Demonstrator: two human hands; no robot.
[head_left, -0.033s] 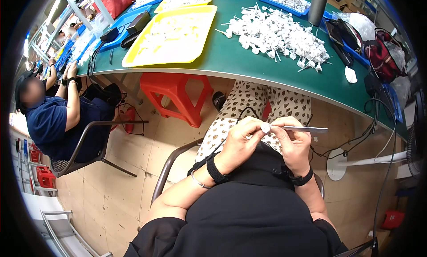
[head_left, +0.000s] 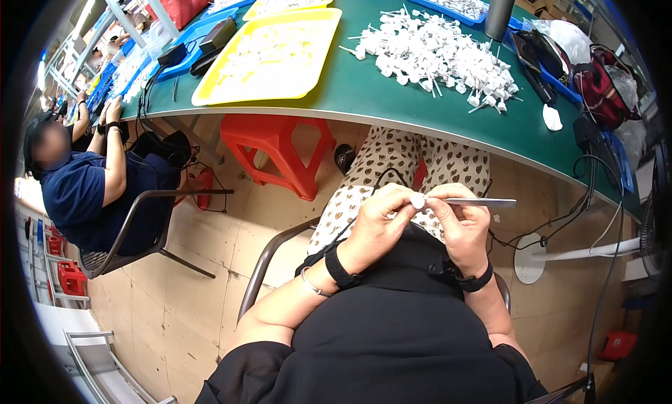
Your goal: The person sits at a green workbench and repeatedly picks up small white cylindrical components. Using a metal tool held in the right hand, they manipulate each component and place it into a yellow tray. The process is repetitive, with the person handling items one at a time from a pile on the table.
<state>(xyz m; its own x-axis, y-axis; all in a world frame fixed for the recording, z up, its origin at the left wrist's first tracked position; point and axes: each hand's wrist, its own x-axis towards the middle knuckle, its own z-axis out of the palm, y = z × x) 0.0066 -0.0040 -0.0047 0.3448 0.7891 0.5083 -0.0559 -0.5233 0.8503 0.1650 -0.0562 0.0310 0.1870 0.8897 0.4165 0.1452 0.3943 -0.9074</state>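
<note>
The left hand (head_left: 378, 225) pinches a white piece (head_left: 418, 200); the right hand (head_left: 462, 228) grips a metal tool (head_left: 493, 202). A white pile (head_left: 441, 51) lies on the bench (head_left: 350, 86).

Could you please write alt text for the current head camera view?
A left hand pinches a small white piece close to the right hand, which holds a slim grey tool. Beyond them, a green table bears a heap of white parts and a yellow tray; another person sits at left.

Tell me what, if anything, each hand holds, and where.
Left hand: a small white piece, by its left side. Right hand: a flat silver tool, by its left part.
</note>
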